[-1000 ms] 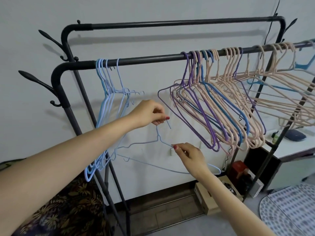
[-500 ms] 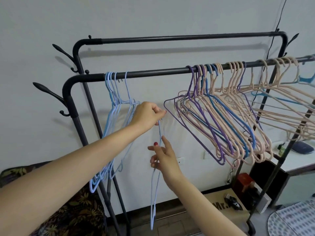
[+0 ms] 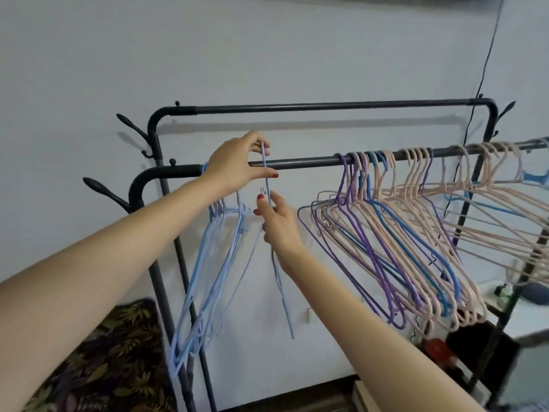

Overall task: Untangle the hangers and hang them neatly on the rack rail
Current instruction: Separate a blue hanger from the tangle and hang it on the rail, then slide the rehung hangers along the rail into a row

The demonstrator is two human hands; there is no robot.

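A light blue wire hanger (image 3: 282,292) hangs edge-on in front of the near rack rail (image 3: 309,162). My left hand (image 3: 237,165) pinches its hook at rail height, thumb and fingers closed on the wire. My right hand (image 3: 277,221) grips the hanger's neck just below. A bunch of light blue hangers (image 3: 208,269) hangs on the rail behind my left wrist. To the right, purple, blue and pink hangers (image 3: 401,233) crowd the rail, overlapping each other.
A second, higher rail (image 3: 326,107) runs behind the near one. Black side hooks (image 3: 101,188) stick out at the rack's left. A patterned cushion (image 3: 104,361) lies at the lower left. A white table (image 3: 528,316) with small items stands at the right.
Both hands have raised the light blue hanger from chest height up to the near rail. The hanger turned from flat to edge-on, and my right hand closed on its neck.
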